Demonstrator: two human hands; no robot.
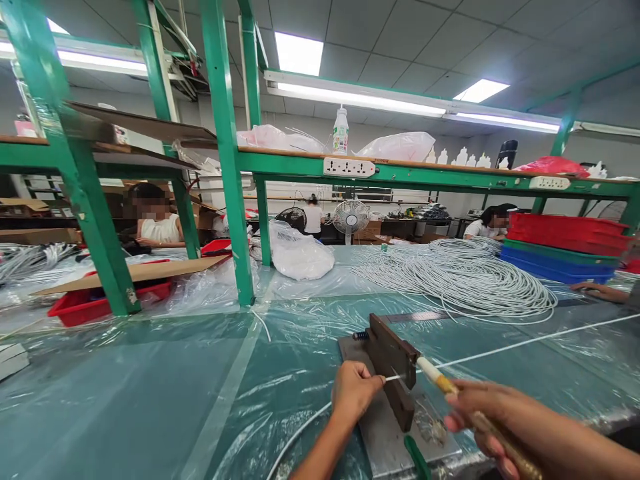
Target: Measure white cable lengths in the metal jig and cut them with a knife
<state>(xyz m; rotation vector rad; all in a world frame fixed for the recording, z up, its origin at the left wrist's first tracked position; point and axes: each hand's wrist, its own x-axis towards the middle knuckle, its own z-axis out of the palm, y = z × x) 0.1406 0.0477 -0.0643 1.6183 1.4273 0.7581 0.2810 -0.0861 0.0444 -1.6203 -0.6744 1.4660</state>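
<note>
My left hand (354,392) pinches a white cable (393,378) between thumb and fingers. The cable's end reaches the dark metal blade of a bench lever cutter (390,347), which stands on a metal base plate (385,447). My right hand (493,417), slightly blurred, is wrapped around the cutter's worn, pale handle (439,377). Beyond the blade, a white cable stretches away to the right edge. Another length curves down below my left wrist. Whether the blade touches the cable I cannot tell.
A large coil of white cable (460,280) lies behind the cutter, near a steel ruler (417,316). Stacked red and blue trays (560,250) stand at right, beside a co-worker's hand (600,291). Green shelf posts (231,167) rise at left; a red tray (83,305) sits there.
</note>
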